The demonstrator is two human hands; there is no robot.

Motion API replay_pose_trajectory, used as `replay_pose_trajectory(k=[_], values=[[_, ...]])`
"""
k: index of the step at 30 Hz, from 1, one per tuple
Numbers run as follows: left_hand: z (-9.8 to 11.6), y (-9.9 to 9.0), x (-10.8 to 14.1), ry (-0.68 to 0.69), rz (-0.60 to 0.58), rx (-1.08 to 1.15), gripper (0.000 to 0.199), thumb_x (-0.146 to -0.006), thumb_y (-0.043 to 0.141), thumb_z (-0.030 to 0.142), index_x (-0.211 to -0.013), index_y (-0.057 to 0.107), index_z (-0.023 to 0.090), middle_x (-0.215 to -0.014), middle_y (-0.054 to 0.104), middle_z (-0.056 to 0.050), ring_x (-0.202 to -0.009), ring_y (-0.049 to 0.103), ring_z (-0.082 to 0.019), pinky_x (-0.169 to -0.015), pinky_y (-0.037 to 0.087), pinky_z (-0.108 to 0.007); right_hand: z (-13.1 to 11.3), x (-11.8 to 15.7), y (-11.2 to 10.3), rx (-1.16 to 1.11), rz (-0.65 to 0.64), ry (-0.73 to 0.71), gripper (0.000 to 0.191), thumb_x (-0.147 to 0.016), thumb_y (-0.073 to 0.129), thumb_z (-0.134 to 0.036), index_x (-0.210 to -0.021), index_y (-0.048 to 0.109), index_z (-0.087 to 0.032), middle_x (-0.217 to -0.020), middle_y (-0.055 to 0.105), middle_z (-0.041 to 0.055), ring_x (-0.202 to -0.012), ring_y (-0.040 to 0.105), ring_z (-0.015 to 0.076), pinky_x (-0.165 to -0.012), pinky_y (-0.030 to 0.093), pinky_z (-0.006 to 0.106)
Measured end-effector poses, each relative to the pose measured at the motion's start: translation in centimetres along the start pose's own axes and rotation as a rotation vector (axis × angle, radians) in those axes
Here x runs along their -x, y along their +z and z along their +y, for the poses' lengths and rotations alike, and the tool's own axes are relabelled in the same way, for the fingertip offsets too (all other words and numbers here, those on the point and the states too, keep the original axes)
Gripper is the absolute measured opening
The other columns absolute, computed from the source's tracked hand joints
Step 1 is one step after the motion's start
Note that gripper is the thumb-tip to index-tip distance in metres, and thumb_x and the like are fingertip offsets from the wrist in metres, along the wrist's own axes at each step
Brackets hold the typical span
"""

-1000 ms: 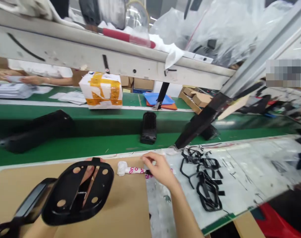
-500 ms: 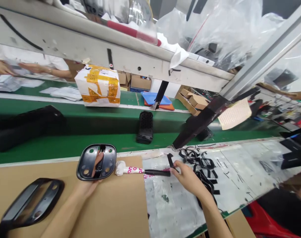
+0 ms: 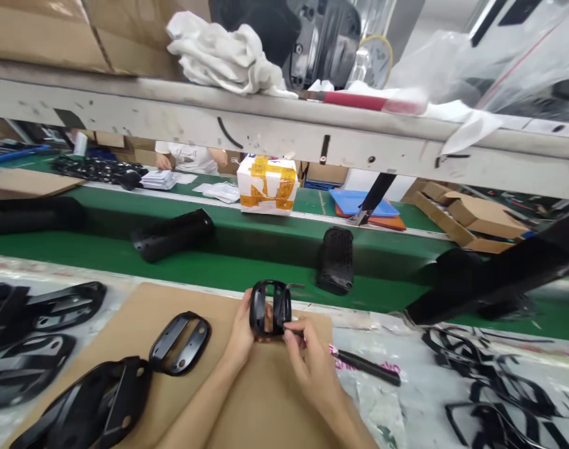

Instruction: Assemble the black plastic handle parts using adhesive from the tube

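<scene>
The rounded black frame (image 3: 279,308) (slotted through its middle) is held nearly upright above brown cardboard (image 3: 266,399).

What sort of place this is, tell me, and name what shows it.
Likely a factory assembly line: similar black frames lie on the near bench, a long green channel runs beyond it, and another person is at the far side.

Free passage over the cardboard (image 3: 266,399) between the forearms (image 3: 212,393), bounded by a black frame (image 3: 195,347) left of the left hand (image 3: 241,329) and a black handle (image 3: 369,366) beside the right hand (image 3: 310,358)
</scene>
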State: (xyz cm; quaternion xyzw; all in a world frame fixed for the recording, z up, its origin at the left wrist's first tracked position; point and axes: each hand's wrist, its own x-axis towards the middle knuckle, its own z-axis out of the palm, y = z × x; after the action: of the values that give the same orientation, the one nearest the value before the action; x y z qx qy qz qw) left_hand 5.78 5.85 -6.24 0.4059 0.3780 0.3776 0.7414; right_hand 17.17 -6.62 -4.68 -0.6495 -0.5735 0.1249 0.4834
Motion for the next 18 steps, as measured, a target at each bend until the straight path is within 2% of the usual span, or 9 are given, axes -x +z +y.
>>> replay_pose_trajectory(k=[2, 4, 9, 13, 15, 18], values=[[-0.1, -0.1, -0.3, 0.022, 0.030, 0.011, 0.054, -0.066, 0.080, 0.061, -0.100, 0.060, 0.024, -0.066, 0.062, 0.004, -0.047, 0.051, -0.012, -0.043, 0.041, -0.023, 0.4, 0.4, 0.7, 0.013, -0.035, -0.103, 0.015, -0.106, 0.049, -0.024, -0.108, 0.064, -0.024, -0.091, 0.065, 0.0044, -0.084, 0.063, 0.0208, -0.074, 0.049, 0.031], [-0.6, -0.2, -0.6, 0.037, 0.038, 0.032, 0.059, -0.061, 0.085, 0.060, -0.099, 0.060, 0.023, -0.070, 0.064, 0.003, -0.054, 0.055, -0.012, -0.050, 0.046, -0.023, 0.6, 0.7, 0.8, 0.021, -0.068, -0.139, 0.020, -0.106, 0.049, -0.021, -0.114, 0.067, -0.025, -0.092, 0.063, 0.0048, -0.088, 0.061, 0.0221, -0.077, 0.049, 0.033], [-1.9, -0.9, -1.2, 0.033, -0.028, 0.047, 0.062, -0.066, 0.083, 0.062, -0.108, 0.059, 0.025, -0.072, 0.065, 0.003, -0.055, 0.056, -0.014, -0.053, 0.047, -0.024, 0.4, 1.0, 0.6, 0.004, -0.170, -0.072, 0.033, -0.107, 0.041, -0.019, -0.130, 0.063, -0.028, -0.102, 0.060, 0.0061, -0.097, 0.057, 0.0240, -0.085, 0.050, 0.039], [-1.4, -0.7, -0.9, 0.002, -0.046, 0.035, 0.063, -0.065, 0.084, 0.063, -0.108, 0.059, 0.024, -0.071, 0.063, 0.003, -0.057, 0.055, -0.014, -0.053, 0.044, -0.023, 0.6, 1.0, 1.0, 0.020, -0.216, -0.065, 0.034, -0.107, 0.041, -0.020, -0.132, 0.063, -0.028, -0.100, 0.057, 0.0062, -0.097, 0.056, 0.0250, -0.084, 0.050, 0.041], [-0.8, -0.5, -0.6, -0.025, -0.070, 0.060, 0.059, -0.069, 0.082, 0.062, -0.109, 0.060, 0.023, -0.073, 0.063, 0.003, -0.059, 0.056, -0.013, -0.054, 0.044, -0.022, 0.6, 1.0, 1.1, 0.028, -0.227, -0.067, 0.035, -0.106, 0.041, -0.018, -0.131, 0.064, -0.028, -0.098, 0.055, 0.0064, -0.096, 0.055, 0.0254, -0.083, 0.049, 0.042], [-0.1, -0.2, -0.2, -0.069, -0.167, 0.137, 0.052, -0.082, 0.071, 0.064, -0.111, 0.058, 0.022, -0.074, 0.062, 0.002, -0.060, 0.055, -0.013, -0.057, 0.045, -0.022, 0.6, 0.9, 1.2, 0.006, -0.237, -0.056, 0.037, -0.104, 0.041, -0.015, -0.130, 0.065, -0.028, -0.099, 0.054, 0.0066, -0.096, 0.054, 0.0253, -0.085, 0.049, 0.043]])
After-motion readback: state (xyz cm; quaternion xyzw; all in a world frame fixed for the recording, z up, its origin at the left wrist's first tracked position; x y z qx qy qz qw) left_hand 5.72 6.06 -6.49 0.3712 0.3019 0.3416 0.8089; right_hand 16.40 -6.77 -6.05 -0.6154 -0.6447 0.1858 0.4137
